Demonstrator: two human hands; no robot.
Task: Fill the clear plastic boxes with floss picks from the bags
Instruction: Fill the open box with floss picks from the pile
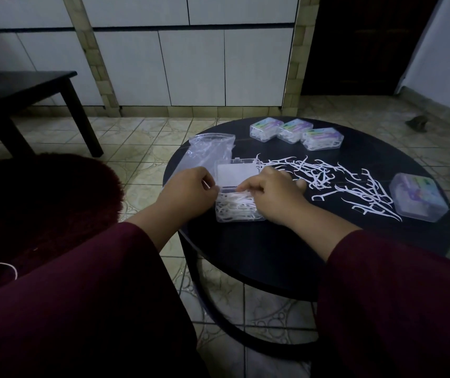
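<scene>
Three closed boxes [296, 133] beyond the hands look filled. The open box [238, 197] between them is part full; the left hand [188, 190] pinches a floss pick [206, 184], the right hand [270, 193] pinches another over it. Loose picks [335, 184] and another closed box [419, 197] remain to the right.

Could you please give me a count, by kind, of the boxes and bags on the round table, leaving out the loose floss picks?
Closed clear boxes with coloured labels: 4, three in a row at the far edge and one at the right
Open clear box being filled: 1
Clear plastic bag: 1
Total: 6
</scene>
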